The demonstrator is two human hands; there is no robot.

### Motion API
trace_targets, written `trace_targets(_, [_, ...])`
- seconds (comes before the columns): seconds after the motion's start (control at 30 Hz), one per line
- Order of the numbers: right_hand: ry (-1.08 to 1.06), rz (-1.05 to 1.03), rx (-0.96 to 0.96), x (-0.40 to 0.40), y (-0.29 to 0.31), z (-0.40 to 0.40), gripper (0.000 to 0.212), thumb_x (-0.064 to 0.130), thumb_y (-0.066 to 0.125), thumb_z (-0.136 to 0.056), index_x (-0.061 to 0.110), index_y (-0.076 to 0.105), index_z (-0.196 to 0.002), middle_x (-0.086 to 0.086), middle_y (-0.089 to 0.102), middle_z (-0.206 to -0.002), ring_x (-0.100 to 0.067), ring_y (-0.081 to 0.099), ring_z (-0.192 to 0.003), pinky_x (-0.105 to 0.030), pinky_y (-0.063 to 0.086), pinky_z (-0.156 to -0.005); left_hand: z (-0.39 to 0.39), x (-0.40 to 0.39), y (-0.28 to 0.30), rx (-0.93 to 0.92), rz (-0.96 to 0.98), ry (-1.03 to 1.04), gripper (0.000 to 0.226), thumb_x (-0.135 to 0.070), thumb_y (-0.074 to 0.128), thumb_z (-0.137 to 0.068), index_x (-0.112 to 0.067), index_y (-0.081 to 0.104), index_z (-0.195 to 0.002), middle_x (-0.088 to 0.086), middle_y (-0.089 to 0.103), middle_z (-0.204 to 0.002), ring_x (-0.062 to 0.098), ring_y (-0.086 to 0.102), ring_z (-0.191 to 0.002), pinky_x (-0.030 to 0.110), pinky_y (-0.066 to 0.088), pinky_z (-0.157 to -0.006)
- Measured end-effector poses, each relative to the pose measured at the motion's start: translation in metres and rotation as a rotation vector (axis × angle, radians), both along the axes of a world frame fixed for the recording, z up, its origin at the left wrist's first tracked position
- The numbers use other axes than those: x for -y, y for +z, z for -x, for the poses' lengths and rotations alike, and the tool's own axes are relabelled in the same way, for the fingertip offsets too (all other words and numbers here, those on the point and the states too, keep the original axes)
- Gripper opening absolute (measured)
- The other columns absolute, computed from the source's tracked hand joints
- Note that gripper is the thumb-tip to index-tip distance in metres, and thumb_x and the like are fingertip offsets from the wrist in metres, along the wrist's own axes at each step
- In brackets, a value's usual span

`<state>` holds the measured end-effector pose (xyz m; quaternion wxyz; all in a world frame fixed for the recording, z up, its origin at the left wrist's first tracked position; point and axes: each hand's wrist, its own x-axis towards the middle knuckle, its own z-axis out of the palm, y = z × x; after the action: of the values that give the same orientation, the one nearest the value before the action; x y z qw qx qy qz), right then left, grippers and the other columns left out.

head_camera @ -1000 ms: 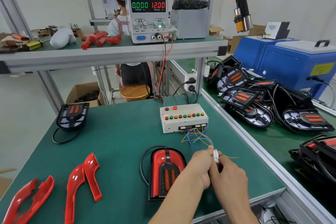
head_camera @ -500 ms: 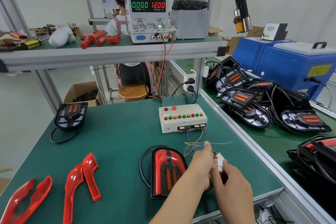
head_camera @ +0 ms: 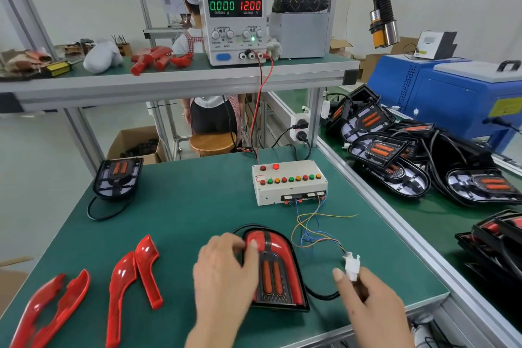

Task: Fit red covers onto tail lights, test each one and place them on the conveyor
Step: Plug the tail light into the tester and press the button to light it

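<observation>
I am resting my left hand (head_camera: 224, 271) on the left half of the covered tail light (head_camera: 278, 271), which is lying flat on the green bench mat (head_camera: 197, 206) near its front edge. My fingers are lying loosely spread over the red cover, fingertips touching its upper left shoulder; they are not curling round it.

I am holding the white connector (head_camera: 351, 265) in my right hand (head_camera: 370, 305), just to the right of the tail light. My fingers are pinching its lower end, with the forefinger extended alongside it. The coloured test leads (head_camera: 310, 232) are running from the connector's top in loose loops back to the test box (head_camera: 289, 182), which is sitting on the mat behind the tail light. The tail light's black cable (head_camera: 322, 295) is curving out of its lower right corner toward my right hand.

Four loose red covers (head_camera: 135, 277) are lying on the mat to the left, in two pairs. An uncovered tail light (head_camera: 118, 176) is sitting near the mat's far left corner with its cable coiled beside it.

The power supply (head_camera: 236, 24) on the upper shelf is reading 0.000 and 12.00. More uncovered tail lights (head_camera: 378, 150) are piled on the conveyor (head_camera: 423, 223) to the right.
</observation>
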<state>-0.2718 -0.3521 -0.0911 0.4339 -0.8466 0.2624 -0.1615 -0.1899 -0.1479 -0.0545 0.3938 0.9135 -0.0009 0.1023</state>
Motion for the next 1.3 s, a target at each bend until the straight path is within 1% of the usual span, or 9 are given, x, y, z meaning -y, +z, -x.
trace_targets(0.13, [0.075,-0.078,0.033,-0.007,0.008,0.002,0.032,0.04,0.072,-0.086,0.038,0.056,-0.059,0.002,0.052,-0.048,-0.017,0.044,-0.053,-0.032,0.042,-0.063,-0.009,-0.025,-0.023,-0.24,-0.083,0.002,0.047,-0.071,0.052,-0.09,-0.027,0.059,-0.105,-0.011,0.059,-0.099,0.011,0.057,-0.096,0.031,0.045,-0.085])
trace_targets(0.37, [0.234,-0.283,0.018,-0.008,0.012,0.005,0.016,0.025,0.071,-0.09,0.03,0.068,-0.075,-0.006,0.065,-0.056,-0.013,0.051,-0.047,-0.03,0.046,-0.062,-0.008,-0.018,-0.026,-0.461,0.151,-0.07,0.073,-0.092,0.048,-0.07,-0.019,0.043,-0.066,-0.01,0.053,-0.059,0.013,0.052,-0.058,0.029,0.048,-0.062])
trace_targets(0.53, [0.33,-0.38,-0.047,-0.007,0.014,0.012,0.012,0.018,0.07,-0.091,0.028,0.075,-0.087,-0.009,0.073,-0.067,-0.017,0.063,-0.053,-0.023,0.051,-0.057,-0.011,-0.018,-0.034,-0.52,0.253,-0.112,0.051,-0.059,0.07,-0.083,-0.014,0.048,-0.074,0.013,0.063,-0.073,0.019,0.057,-0.059,0.03,0.06,-0.054])
trace_targets(0.7, [0.494,-0.467,-0.209,-0.004,0.012,0.017,0.04,0.006,0.053,-0.101,0.035,0.081,-0.1,-0.001,0.079,-0.098,-0.02,0.076,-0.09,-0.031,0.058,-0.084,-0.01,-0.032,-0.041,-0.525,0.488,-0.03,0.051,-0.045,0.07,-0.091,0.003,0.063,-0.075,0.009,0.065,-0.063,0.023,0.059,-0.052,0.025,0.047,-0.048])
trace_targets(0.8, [0.428,-0.46,-0.208,-0.009,0.01,0.015,0.029,0.036,0.057,-0.101,0.031,0.082,-0.086,-0.004,0.078,-0.08,-0.015,0.074,-0.074,-0.03,0.058,-0.074,-0.008,-0.044,-0.033,-0.516,0.651,0.058,0.042,-0.037,0.065,-0.096,0.001,0.075,-0.084,0.017,0.073,-0.067,0.026,0.067,-0.051,0.028,0.047,-0.057])
trace_targets(0.9, [0.37,-0.249,-0.092,-0.019,0.002,0.01,0.021,0.019,0.079,-0.085,0.034,0.074,-0.071,-0.001,0.067,-0.059,-0.008,0.052,-0.052,-0.022,0.048,-0.062,-0.011,-0.053,-0.029,-0.534,0.769,0.13,0.04,-0.038,0.063,-0.096,0.0,0.075,-0.091,0.018,0.075,-0.073,0.029,0.07,-0.055,0.036,0.046,-0.069])
trace_targets(1.0, [0.353,-0.252,0.003,-0.039,-0.007,0.008,0.049,0.005,0.077,-0.08,0.049,0.063,-0.097,-0.002,0.062,-0.061,-0.013,0.048,-0.052,-0.031,0.046,-0.067,-0.01,-0.056,-0.026,-0.575,0.859,0.153,0.043,-0.039,0.058,-0.098,0.001,0.074,-0.097,0.021,0.076,-0.078,0.03,0.07,-0.057,0.033,0.043,-0.064])
trace_targets(1.1, [0.425,-0.209,0.039,-0.055,-0.014,0.007,0.075,0.013,0.075,-0.083,0.063,0.041,-0.127,0.01,0.066,-0.066,-0.009,0.058,-0.056,-0.021,0.049,-0.069,-0.006,-0.057,-0.022,-0.589,0.946,0.174,0.042,-0.041,0.055,-0.099,-0.003,0.072,-0.09,0.018,0.07,-0.07,0.028,0.067,-0.054,0.034,0.038,-0.061])
trace_targets(1.3, [0.578,-0.131,0.103,-0.077,-0.015,0.005,0.031,0.016,0.07,-0.083,0.045,0.066,-0.094,0.01,0.073,-0.074,-0.005,0.068,-0.061,-0.019,0.052,-0.066,-0.002,-0.058,-0.015,-0.695,1.215,0.137,0.04,-0.043,0.047,-0.101,-0.008,0.064,-0.089,0.015,0.064,-0.069,0.03,0.069,-0.063,0.037,0.038,-0.063])
